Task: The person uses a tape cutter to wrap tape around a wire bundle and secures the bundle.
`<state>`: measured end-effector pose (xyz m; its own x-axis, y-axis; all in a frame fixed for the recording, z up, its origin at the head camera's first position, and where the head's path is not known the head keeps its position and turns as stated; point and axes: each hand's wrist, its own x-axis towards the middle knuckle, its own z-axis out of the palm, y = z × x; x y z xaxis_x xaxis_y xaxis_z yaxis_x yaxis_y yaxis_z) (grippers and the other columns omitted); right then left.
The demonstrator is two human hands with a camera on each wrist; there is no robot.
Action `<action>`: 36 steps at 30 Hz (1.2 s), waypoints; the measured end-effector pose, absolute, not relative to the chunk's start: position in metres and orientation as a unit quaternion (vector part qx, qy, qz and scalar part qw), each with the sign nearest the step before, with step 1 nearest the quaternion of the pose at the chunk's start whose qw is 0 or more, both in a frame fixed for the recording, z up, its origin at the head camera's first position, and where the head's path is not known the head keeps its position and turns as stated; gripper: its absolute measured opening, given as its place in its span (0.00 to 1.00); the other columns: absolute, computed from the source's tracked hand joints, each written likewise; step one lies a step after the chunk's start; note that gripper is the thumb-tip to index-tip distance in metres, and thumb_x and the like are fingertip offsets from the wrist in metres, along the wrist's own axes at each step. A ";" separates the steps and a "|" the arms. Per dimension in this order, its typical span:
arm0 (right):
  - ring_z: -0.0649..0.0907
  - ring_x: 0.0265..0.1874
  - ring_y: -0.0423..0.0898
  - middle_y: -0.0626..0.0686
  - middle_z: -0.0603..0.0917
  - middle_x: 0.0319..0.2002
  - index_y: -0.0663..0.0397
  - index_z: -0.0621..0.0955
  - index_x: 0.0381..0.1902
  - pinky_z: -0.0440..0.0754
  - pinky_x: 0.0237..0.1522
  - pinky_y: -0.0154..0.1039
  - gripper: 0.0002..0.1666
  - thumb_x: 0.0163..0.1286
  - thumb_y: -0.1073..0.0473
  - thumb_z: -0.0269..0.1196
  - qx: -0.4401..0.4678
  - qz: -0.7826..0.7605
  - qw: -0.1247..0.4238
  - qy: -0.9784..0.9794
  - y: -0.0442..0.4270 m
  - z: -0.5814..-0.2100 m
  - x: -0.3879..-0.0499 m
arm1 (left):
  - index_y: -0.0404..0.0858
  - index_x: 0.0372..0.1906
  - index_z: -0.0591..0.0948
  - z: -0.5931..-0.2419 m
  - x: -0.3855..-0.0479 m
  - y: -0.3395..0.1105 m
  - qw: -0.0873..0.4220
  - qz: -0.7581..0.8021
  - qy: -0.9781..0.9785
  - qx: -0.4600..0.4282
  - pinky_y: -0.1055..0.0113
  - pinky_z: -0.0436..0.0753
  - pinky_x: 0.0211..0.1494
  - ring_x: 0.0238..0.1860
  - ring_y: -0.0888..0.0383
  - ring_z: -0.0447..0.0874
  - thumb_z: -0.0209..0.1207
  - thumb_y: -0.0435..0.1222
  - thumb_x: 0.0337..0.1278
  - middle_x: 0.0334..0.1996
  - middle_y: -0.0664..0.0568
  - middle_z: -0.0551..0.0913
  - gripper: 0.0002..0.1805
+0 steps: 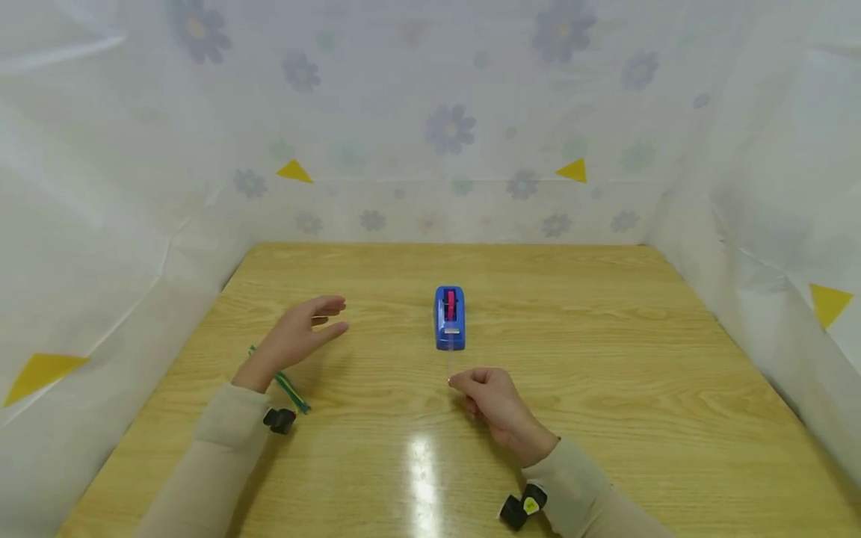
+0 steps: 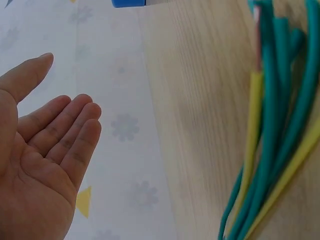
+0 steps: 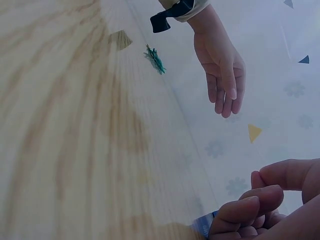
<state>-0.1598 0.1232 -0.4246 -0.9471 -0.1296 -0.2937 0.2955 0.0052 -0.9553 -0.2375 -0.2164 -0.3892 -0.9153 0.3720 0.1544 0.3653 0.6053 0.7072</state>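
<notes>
A blue tape dispenser (image 1: 459,343) with a pink-red core stands mid-table; its corner (image 3: 204,224) shows in the right wrist view. From its front a clear strip of tape (image 1: 451,363) stretches toward the right hand (image 1: 501,415), whose thumb and index finger pinch the strip's end. That hand (image 3: 285,205) partly covers the dispenser in the right wrist view. Raised to the left of the dispenser, the left hand (image 1: 292,336) holds nothing, its fingers extended and thumb apart (image 2: 47,150). Green and yellow wires (image 1: 293,394) lie beneath the left wrist, also large in the left wrist view (image 2: 272,110).
The wooden table (image 1: 572,314) is enclosed by pale flowered sheeting (image 1: 377,97) at the back and plain-looking sheeting at both sides. Yellow triangles (image 1: 294,171) mark the sheeting. Black strapped devices (image 1: 279,420) sit at both wrists.
</notes>
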 end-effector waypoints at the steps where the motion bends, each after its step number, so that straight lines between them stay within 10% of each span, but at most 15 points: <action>1: 0.69 0.17 0.41 0.50 0.73 0.19 0.72 0.83 0.40 0.68 0.20 0.33 0.14 0.68 0.62 0.66 0.060 -0.703 0.151 0.692 0.123 -0.425 -0.160 | 0.35 0.71 0.68 -0.389 -0.238 -0.218 0.002 0.392 0.897 0.206 0.48 0.70 0.65 0.63 0.44 0.72 0.60 0.45 0.68 0.64 0.40 0.74 0.32; 36: 0.69 0.18 0.42 0.50 0.72 0.17 0.70 0.83 0.37 0.69 0.21 0.35 0.14 0.69 0.60 0.65 0.057 -0.696 0.149 0.700 0.126 -0.426 -0.162 | 0.31 0.70 0.68 -0.379 -0.232 -0.273 0.005 0.367 0.897 0.246 0.44 0.69 0.63 0.64 0.39 0.70 0.60 0.38 0.68 0.65 0.36 0.71 0.30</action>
<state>-0.1624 0.1260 -0.4256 -0.9491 -0.1266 -0.2885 0.2877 0.0253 -0.9574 -0.2322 -0.2732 -0.3791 -0.8793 0.4444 0.1711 0.4367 0.6093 0.6618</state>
